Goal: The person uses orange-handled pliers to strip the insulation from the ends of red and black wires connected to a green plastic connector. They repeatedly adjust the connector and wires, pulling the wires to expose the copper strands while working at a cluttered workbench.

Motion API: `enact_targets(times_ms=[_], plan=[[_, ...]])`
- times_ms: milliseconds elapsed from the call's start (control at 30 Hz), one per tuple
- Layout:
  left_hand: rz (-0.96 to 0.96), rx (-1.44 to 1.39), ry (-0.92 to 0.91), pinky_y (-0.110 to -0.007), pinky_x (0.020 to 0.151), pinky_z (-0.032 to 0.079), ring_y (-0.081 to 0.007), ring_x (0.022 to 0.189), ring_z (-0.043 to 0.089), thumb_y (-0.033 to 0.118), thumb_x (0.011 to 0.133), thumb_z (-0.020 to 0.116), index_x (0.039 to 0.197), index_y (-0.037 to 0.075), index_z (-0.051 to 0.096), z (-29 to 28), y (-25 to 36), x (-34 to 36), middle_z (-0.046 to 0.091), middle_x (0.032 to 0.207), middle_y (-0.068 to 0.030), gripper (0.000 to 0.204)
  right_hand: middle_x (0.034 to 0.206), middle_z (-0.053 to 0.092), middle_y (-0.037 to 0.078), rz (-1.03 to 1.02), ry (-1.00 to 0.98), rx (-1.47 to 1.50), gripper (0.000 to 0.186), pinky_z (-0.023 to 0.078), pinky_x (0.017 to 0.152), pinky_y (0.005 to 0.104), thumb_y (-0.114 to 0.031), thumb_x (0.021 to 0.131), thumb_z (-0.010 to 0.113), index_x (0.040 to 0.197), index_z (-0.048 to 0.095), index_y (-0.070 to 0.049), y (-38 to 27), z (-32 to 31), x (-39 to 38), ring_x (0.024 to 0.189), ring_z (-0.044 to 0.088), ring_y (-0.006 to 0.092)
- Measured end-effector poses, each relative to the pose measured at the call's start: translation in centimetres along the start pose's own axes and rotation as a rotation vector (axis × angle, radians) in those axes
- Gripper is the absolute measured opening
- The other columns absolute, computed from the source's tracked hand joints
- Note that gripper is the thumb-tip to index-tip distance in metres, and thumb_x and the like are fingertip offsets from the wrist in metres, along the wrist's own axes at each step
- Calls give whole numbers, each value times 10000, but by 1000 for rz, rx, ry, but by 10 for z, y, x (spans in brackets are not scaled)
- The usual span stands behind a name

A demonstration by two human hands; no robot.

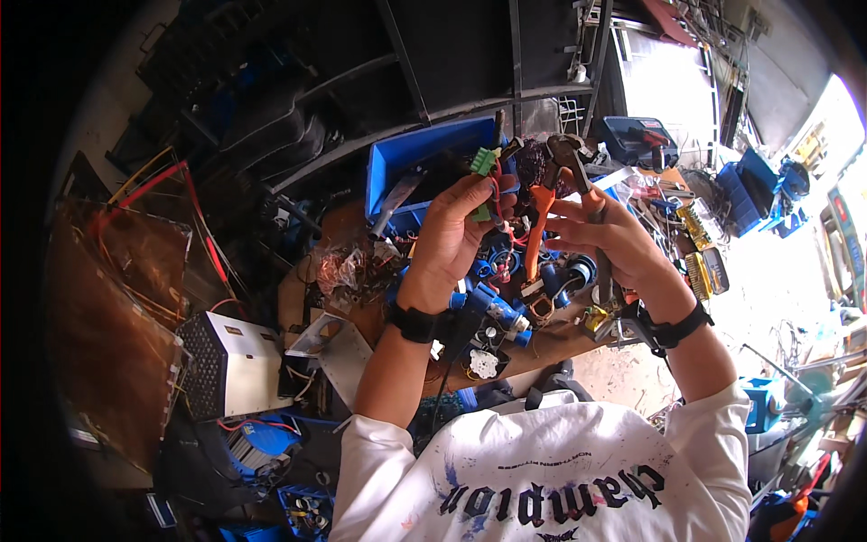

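Pinched between the thumb and fingers of my left hand (pixel 456 226) is a green terminal block (pixel 485 162) with red and dark wires hanging from it. My right hand (pixel 619 237) grips a pair of cutting pliers (pixel 539 221) with orange handles. Their metal jaws point up and away from me, just right of the terminal block and apart from it. The handles are spread, one against my palm and the other by my fingertips. Below both hands, blue cylindrical parts (pixel 498 307) and coils of wire lie on the wooden bench (pixel 533 359).
Behind my left hand stands a blue bin (pixel 384 167). A perforated metal case (pixel 244 366) sits at the left, with red wires nearby. At the back right is a dark toolbox (pixel 637 140). Brushes (pixel 707 271) and scraps crowd the bench's right side.
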State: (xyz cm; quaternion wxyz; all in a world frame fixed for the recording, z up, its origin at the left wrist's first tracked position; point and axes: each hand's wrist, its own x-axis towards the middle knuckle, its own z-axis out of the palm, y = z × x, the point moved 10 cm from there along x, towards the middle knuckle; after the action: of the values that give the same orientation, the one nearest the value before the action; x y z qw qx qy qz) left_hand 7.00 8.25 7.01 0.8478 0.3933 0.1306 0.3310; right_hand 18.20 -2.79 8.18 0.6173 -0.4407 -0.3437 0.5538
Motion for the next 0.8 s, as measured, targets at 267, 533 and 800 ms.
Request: enact_targets(times_ms=[267, 533, 800], plan=[[10, 74, -73, -271, 726, 535, -148, 783, 643, 137, 905, 624, 1141, 29, 607, -4, 0, 0, 662, 973, -78, 260, 1214, 594, 93, 8, 9, -19, 469, 507, 918, 344, 26, 847, 609, 1278, 443, -54, 5, -9, -3, 1077, 606, 194], [87, 520, -107, -219, 621, 459, -83, 661, 564, 131, 932, 584, 1080, -1, 647, 21, 6, -17, 665, 835, -51, 208, 1032, 621, 35, -173, 86, -187, 347, 486, 854, 293, -31, 852, 648, 1176, 524, -34, -46, 4, -1, 960, 623, 146], [117, 514, -104, -209, 569, 400, -65, 627, 512, 212, 969, 552, 1034, -7, 651, 28, 13, -26, 586, 695, -3, 249, 898, 635, 35, -151, 77, -477, 262, 493, 781, 259, -12, 835, 662, 1074, 555, 3, -53, 15, -8, 859, 627, 119]])
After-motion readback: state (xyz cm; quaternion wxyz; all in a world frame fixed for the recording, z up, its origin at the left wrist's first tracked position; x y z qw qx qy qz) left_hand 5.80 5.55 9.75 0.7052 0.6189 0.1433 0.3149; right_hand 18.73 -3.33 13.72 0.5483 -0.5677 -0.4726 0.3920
